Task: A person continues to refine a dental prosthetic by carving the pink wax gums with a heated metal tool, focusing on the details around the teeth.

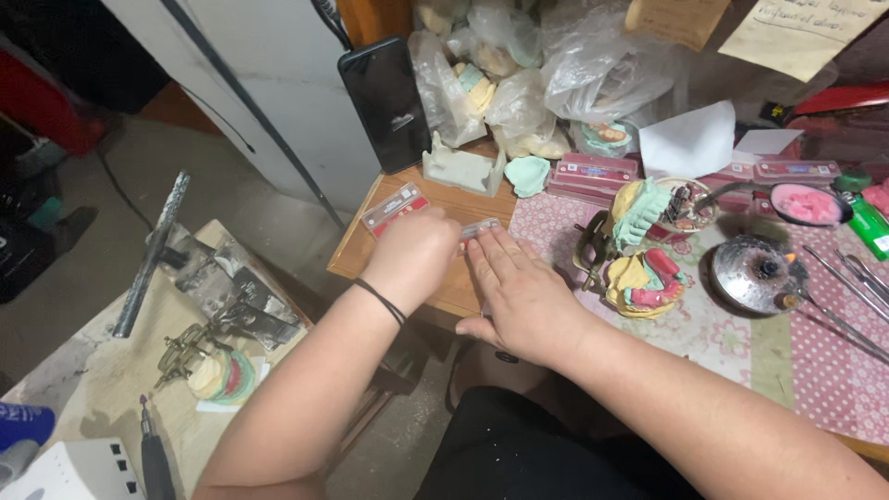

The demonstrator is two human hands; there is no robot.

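Hands meet at the near edge of the wooden surface (435,208): the left hand (412,255) is curled loosely, fingers bent down over one end of a small clear plastic strip (482,228), while the right hand (519,292) lies flat and spread, fingertips pinning the strip's other end. A second strip with red backing (396,208) lies just beside them. Whether the left hand truly grips the strip cannot be told, since its fingers hide the contact. The strip sits close to the surface's edge, so a slip could send it to the floor. The dental model on its metal frame (639,268) stands near the right wrist; a careless sweep might knock it.
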